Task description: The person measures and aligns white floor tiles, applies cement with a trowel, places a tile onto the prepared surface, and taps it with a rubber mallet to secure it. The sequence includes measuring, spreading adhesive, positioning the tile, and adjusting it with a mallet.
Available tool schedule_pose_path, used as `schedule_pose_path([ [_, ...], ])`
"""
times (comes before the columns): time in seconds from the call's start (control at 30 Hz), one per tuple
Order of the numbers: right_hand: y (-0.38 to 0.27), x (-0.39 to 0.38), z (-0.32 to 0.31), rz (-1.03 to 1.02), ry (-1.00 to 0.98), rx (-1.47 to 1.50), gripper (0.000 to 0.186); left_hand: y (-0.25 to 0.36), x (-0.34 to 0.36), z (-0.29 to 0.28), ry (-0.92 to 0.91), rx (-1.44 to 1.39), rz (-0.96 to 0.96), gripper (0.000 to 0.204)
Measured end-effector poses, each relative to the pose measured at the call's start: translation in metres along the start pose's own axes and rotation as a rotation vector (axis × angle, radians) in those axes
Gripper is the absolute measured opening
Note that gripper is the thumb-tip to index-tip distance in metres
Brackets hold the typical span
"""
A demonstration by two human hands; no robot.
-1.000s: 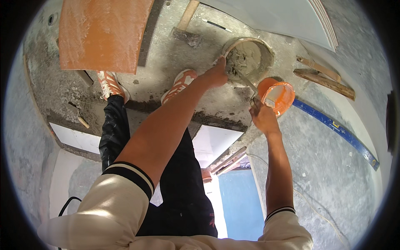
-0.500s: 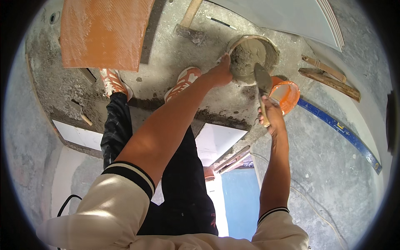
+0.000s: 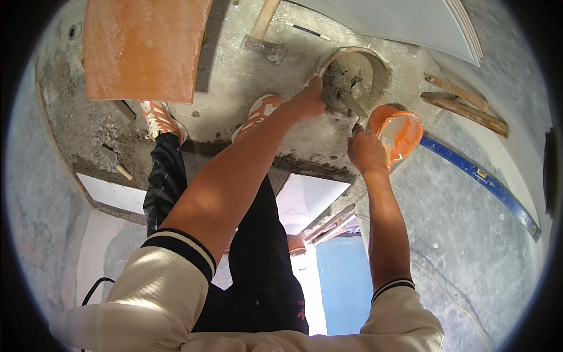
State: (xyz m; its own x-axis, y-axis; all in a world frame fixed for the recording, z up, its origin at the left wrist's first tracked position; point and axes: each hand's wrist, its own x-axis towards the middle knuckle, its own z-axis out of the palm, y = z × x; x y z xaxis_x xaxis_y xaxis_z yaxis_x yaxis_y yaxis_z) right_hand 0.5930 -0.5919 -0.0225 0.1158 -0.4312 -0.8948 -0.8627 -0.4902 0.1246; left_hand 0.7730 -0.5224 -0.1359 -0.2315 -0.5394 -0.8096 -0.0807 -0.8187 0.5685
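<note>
A round bucket holds wet grey mortar. My left hand is closed on its near-left rim. My right hand grips a trowel, its handle mostly hidden in the fist. The blade tilts into the bucket over the near side, its tip against the mortar. Just right of my right hand an orange plastic pail lies tipped, its mouth smeared with pale residue.
A large orange tile stands out at far left. Around lie a hammer, a black-and-white pen, wood pieces, a blue spirit level, a small wooden-handled tool, and stacked white panels.
My right hand has turned over and moved slightly left and up, swinging the trowel blade left into the mortar, whose surface is now broken up. My left hand stays on the rim.
</note>
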Motion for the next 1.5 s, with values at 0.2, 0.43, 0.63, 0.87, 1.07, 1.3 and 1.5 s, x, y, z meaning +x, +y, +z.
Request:
schedule_pose_path([
  [0.2,0.020,0.050,0.003,0.163,-0.215,0.359,0.037,0.013,0.012,0.011,-0.064,-0.022,0.004,0.085],
  [0.43,0.037,-0.015,-0.045,0.160,-0.164,0.761,0.044,-0.012,0.010,0.008,-0.047,0.045,0.023,0.087],
  [0.63,-0.005,0.041,-0.025,0.105,-0.254,0.516,0.039,-0.030,0.034,0.036,0.183,0.145,0.216,0.076],
  [0.87,0.073,-0.024,-0.006,-0.233,0.071,0.130,0.037,0.023,0.003,0.010,-0.085,-0.041,-0.065,0.075],
  [1.07,0.063,0.016,-0.064,0.348,-0.256,0.996,0.035,-0.006,0.005,0.011,0.048,-0.054,0.043,0.083],
  [1.3,0.061,0.051,-0.014,0.242,-0.335,0.767,0.033,0.011,0.004,0.005,-0.083,-0.050,-0.030,0.083],
  [1.5,0.016,-0.028,-0.018,-0.135,0.107,0.163,0.043,-0.021,0.012,0.008,0.018,-0.003,0.051,0.087],
])
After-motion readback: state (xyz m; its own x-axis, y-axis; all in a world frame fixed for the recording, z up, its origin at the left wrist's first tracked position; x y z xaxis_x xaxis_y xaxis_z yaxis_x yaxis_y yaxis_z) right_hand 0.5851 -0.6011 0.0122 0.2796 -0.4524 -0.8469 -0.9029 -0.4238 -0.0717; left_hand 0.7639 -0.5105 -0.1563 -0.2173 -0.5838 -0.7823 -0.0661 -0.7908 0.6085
